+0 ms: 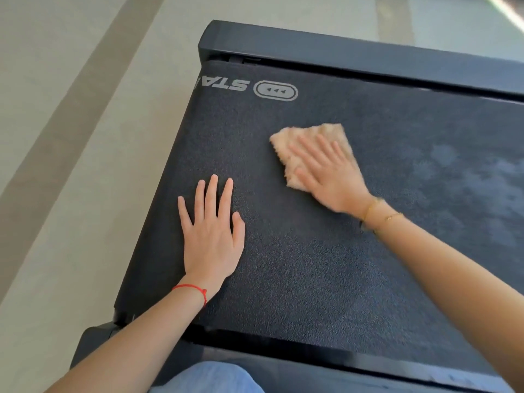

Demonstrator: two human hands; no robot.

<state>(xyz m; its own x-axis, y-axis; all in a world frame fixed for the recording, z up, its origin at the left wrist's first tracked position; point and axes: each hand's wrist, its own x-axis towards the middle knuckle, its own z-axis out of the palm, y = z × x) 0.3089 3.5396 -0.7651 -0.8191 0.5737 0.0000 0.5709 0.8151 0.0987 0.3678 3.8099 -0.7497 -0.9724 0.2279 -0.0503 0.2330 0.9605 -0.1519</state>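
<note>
A black textured treadmill belt (326, 265) fills most of the view, with a grey logo near its far left end. A small peach-coloured cloth (300, 137) lies on the belt at the middle. My right hand (329, 171) presses flat on the cloth with straight fingers, blurred by motion. My left hand (211, 231) rests flat on the bare belt near its left edge, fingers spread. A damp-looking patch (453, 177) shows on the belt to the right of the cloth.
Black side rails (340, 49) frame the belt at the far side and the near side (283, 361). Pale floor with a darker stripe (71, 137) lies to the left. Blue fabric (209, 378) shows at the bottom edge.
</note>
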